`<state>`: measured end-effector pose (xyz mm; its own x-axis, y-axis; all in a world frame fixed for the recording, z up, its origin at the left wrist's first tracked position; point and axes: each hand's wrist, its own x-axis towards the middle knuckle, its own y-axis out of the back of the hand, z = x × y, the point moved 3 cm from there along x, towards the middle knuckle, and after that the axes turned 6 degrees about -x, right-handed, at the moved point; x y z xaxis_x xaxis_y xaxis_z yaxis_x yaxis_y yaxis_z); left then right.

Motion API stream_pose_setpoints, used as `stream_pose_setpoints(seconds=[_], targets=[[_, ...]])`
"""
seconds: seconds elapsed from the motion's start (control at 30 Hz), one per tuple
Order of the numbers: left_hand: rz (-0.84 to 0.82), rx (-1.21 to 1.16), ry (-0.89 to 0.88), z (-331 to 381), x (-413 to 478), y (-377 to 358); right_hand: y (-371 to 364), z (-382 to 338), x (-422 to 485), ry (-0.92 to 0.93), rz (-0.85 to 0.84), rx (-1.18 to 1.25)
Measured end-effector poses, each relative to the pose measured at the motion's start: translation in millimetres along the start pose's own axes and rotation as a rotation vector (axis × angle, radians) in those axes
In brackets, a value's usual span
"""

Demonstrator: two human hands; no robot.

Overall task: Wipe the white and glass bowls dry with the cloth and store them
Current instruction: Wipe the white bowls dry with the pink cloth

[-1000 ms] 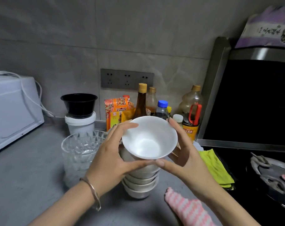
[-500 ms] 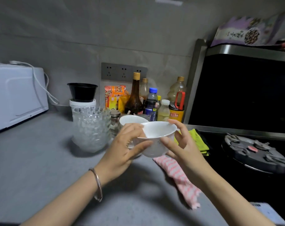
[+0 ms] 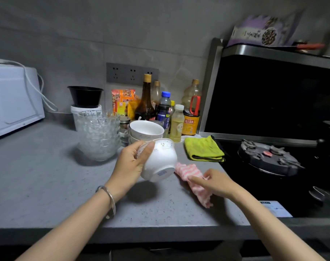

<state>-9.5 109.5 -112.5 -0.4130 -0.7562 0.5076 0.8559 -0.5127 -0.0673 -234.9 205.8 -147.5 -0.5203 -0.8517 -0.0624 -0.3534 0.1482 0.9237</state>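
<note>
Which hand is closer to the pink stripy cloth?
Right. The right hand is on the pink striped cloth, pinching it; the left hand holds the white bowl just to the cloth's left.

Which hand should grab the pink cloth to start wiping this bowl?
Right hand: it already pinches the pink cloth, while the left hand is busy holding the white bowl.

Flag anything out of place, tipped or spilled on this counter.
Nothing spilled or broken. The white bowl is tipped, foot toward the camera, but only because the left hand grips it. The pink cloth lies crumpled near the hob, pinched by the right hand.
</note>
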Motion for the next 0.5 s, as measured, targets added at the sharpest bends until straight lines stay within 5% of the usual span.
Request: stream_pose_setpoints(seconds=[0.2, 0.5], targets=[[0.046, -0.039, 0.035, -8.2, 9.2, -11.3, -0.5, -1.9, 5.3, 0.058, 0.03, 0.132], [0.085, -0.059, 0.098, -21.7, 11.1, -12.9, 15.5, -15.0, 10.8, 0.2, 0.082, 0.709]])
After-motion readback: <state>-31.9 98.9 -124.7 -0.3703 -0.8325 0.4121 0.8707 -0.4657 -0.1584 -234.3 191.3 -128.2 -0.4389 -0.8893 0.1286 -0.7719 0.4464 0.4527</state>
